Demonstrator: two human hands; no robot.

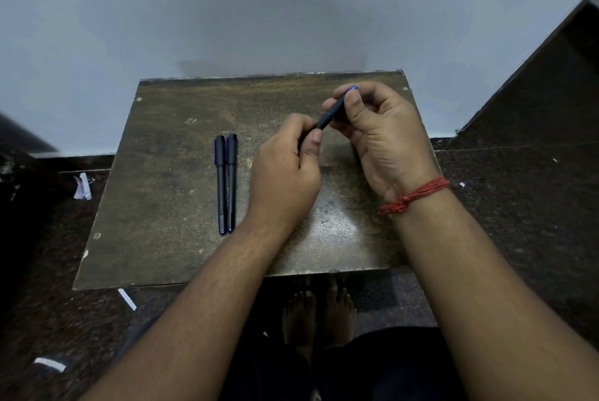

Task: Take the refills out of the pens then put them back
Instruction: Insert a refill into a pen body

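A dark pen (330,115) with a blue tip is held slanted above the worn brown table (168,180), its tip pointing up and to the right. My left hand (288,170) grips the pen's lower end, most of which is hidden in the fist. My right hand (379,135) pinches the upper part near the tip between thumb and fingers. Two capped black pens (226,183) with blue ends lie side by side on the table, left of my hands.
The small table stands against a pale wall (227,11). Dark speckled floor surrounds it, with scraps of white paper (82,186) on the left. My bare feet (317,313) show under the near table edge. A red thread (415,195) circles my right wrist.
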